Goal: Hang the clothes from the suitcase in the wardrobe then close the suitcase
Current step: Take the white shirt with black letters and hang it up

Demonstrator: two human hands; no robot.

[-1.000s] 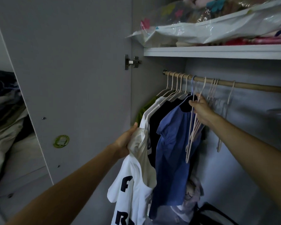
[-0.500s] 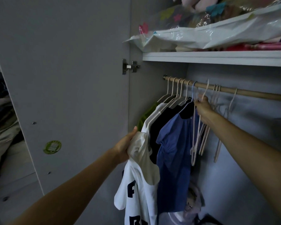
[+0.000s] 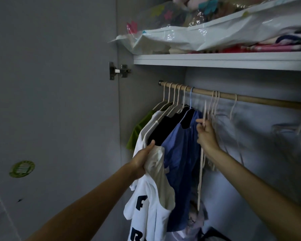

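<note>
Inside grey wardrobe (image 3: 146,105), under wooden rail (image 3: 250,99): left hand (image 3: 142,160) clutches white T-shirt (image 3: 151,202); right hand (image 3: 206,136) pinches empty cream hanger (image 3: 201,180), beside blue shirt (image 3: 179,164).

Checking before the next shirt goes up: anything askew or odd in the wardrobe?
Only that the plastic bag on the top shelf sags over its front edge. The right hand holds an empty hanger off the rod; the left hand grips a white T-shirt.
</note>
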